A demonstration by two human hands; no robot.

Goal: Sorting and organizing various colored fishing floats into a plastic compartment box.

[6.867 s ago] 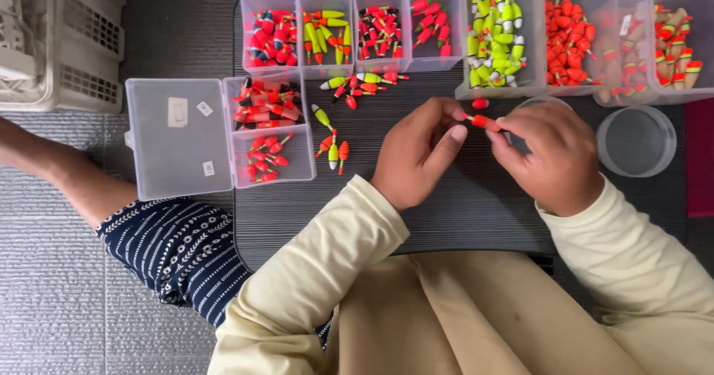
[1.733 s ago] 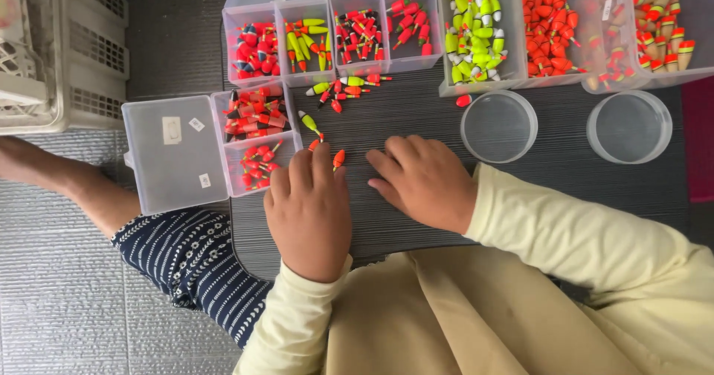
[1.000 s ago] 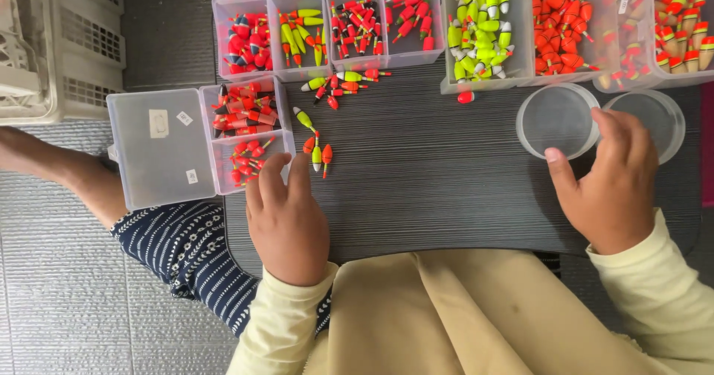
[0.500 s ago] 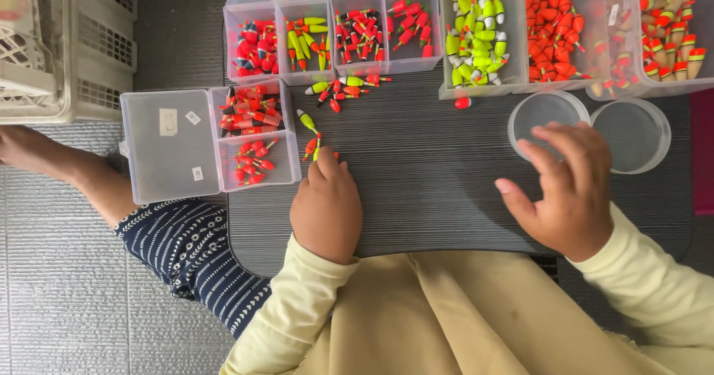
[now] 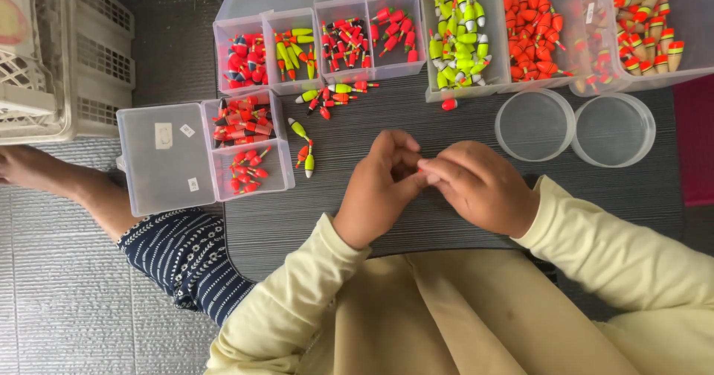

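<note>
My left hand (image 5: pixel 379 189) and my right hand (image 5: pixel 480 185) meet over the middle of the dark ribbed table (image 5: pixel 372 118). Their fingertips pinch a small orange-red fishing float (image 5: pixel 422 170), of which only a tip shows. Left of my hands lie two loose floats (image 5: pixel 306 156), one orange and one yellow-green. Beyond them stands a small clear divided box (image 5: pixel 282 170) of red floats with its lid (image 5: pixel 165 159) folded open to the left.
Clear compartment boxes (image 5: pixel 320 77) of red, yellow-green and tan floats line the far edge, with several loose floats (image 5: pixel 331 92) before them. Two round clear tubs (image 5: pixel 535 124) (image 5: pixel 613 129) stand at the right. A pale crate (image 5: pixel 67 55) is at far left; another person's limb (image 5: pixel 67 185) lies below it.
My left hand picked an orange float from the loose group and carried it right. My right hand came back from the round tubs to meet it at the centre.
</note>
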